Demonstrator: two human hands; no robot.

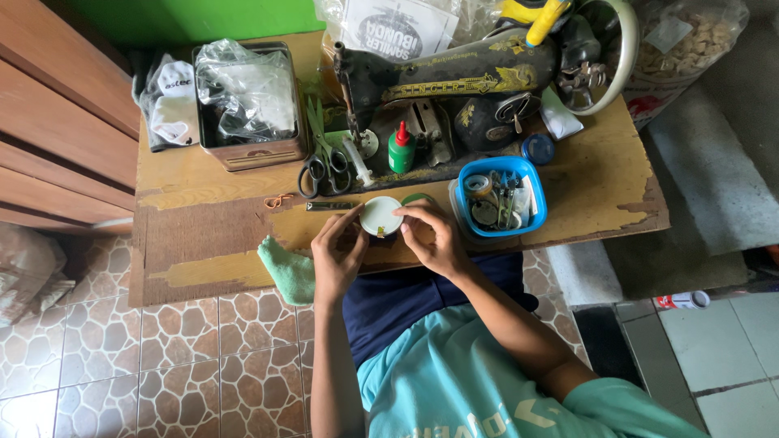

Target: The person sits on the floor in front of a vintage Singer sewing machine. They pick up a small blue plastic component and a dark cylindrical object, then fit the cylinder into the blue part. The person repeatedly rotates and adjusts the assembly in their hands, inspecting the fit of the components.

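Two hands on one small thing, in front of the black sewing machine [454,77], on the near side of it towards the sitter. Left hand [337,255] grasping the round white container [380,216] from its left side, thumb and fingers curled against the rim. Right hand [434,239] gripping the same container from its right, fingertips bent over the edge. Neither hand slack, neither fully clenched: a two-sided pinch on the rim.

Held just above the front edge of the wooden table [203,235], below the machine's needle end. Not set down, as far as can be seen. Top face white with a small yellowish mark; impossible to tell whether a lid is seated, loosened or already off. Judging by the grip, probably mid-handling, with nothing yet finished and nothing put away.

Just in front of the machine's base: dark-handled scissors [324,166] and a green bottle with a red cap [400,148], both untouched. In front of the machine's wheel end: a blue tub [499,195] full of spools and small parts, open, just beside the right hand. Left of the machine: a metal tin [247,105] stuffed with clear plastic bags. Well in front of the machine, hanging over the table's near edge beside the left wrist: a green cloth [288,268].
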